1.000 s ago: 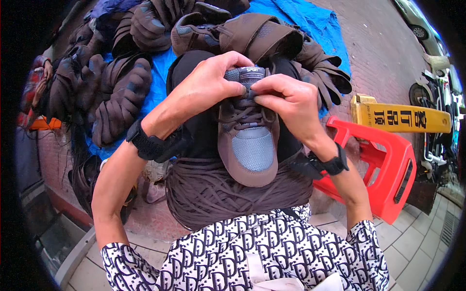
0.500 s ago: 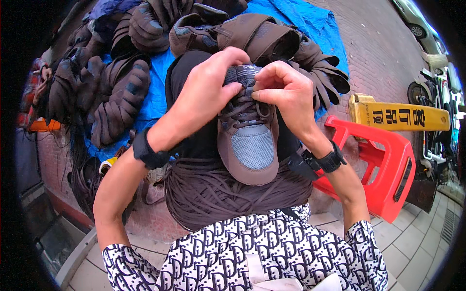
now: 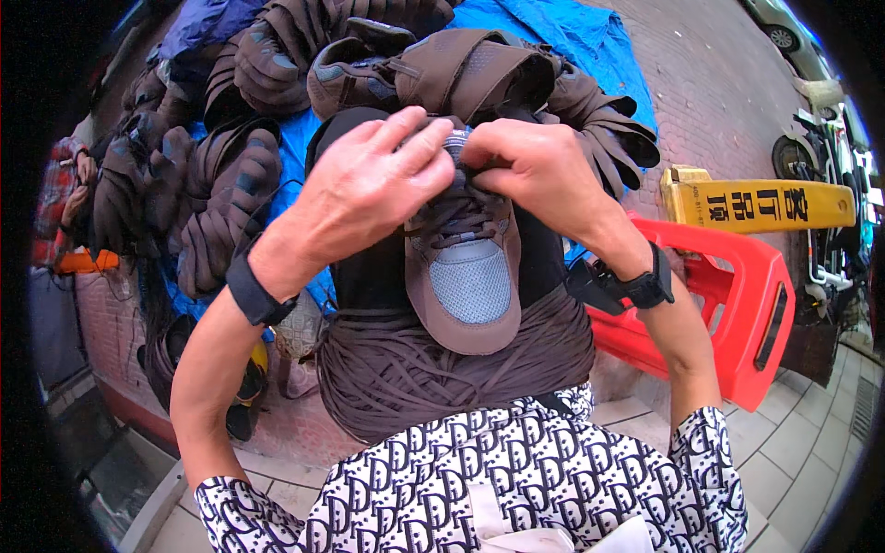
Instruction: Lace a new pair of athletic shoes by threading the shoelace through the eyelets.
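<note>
A brown shoe upper (image 3: 472, 281) with a blue-grey mesh toe lies over my lap, toe toward me. Dark shoelaces (image 3: 454, 227) cross its front below the tongue. My left hand (image 3: 378, 180) is closed at the upper left of the lacing, fingers bent over the tongue's edge; its thumb and what it grips are hidden. On the other side, my right hand (image 3: 539, 175) pinches a lace near the top eyelets. Under the toe, a thick bundle of loose dark laces (image 3: 442, 382) spreads across my lap.
Stacks of brown shoe uppers (image 3: 226, 198) lie on a blue tarp (image 3: 590, 41) ahead and to the left. At right stand a red plastic stool (image 3: 737, 304) and a yellow board (image 3: 756, 201). Another person's hand (image 3: 78, 198) shows at the far left.
My left hand has shifted slightly down and now covers more of the upper lacing. The right hand has turned, its knuckles over the tongue's side. The view has shifted slightly.
</note>
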Demonstrator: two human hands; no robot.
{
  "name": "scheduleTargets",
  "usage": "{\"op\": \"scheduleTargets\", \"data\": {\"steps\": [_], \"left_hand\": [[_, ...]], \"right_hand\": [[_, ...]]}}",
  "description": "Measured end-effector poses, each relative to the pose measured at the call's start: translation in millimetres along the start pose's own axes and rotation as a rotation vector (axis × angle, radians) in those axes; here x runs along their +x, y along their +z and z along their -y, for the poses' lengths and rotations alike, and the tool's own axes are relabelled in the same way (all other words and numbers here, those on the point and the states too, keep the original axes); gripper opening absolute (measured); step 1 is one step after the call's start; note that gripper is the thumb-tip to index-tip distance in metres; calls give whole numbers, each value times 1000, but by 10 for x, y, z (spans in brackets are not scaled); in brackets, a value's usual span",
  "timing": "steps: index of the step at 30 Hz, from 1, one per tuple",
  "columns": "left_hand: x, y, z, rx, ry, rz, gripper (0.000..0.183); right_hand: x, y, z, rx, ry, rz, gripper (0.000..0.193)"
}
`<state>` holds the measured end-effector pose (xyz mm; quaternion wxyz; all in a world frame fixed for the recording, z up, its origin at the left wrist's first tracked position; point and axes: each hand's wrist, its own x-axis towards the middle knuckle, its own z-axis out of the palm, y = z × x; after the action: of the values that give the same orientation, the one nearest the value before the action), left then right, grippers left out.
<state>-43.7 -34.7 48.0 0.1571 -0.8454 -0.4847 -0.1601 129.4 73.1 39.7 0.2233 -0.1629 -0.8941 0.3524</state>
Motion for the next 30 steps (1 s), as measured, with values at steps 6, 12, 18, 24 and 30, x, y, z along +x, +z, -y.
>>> {"op": "scheduleTargets", "data": {"steps": [6, 12, 18, 24, 30], "left_hand": [[-307, -273, 271, -74, -209, 1, 16], [-400, -214, 147, -938, -774, -191, 9], [-77, -141, -24, -1996, -879, -416, 16], [-202, -133, -34, -1977, -1043, -369, 16], [-335, -218, 36, -1946, -1070, -446, 14]], "right_hand": [[256, -128, 18, -22, 147, 353, 25], [253, -125, -32, -205, -23, 358, 19], [433, -116, 203, -541, 82, 557, 26], [630, -175, 118, -200, 359, 861, 23], [660, -199, 69, -293, 50, 882, 20]]}}
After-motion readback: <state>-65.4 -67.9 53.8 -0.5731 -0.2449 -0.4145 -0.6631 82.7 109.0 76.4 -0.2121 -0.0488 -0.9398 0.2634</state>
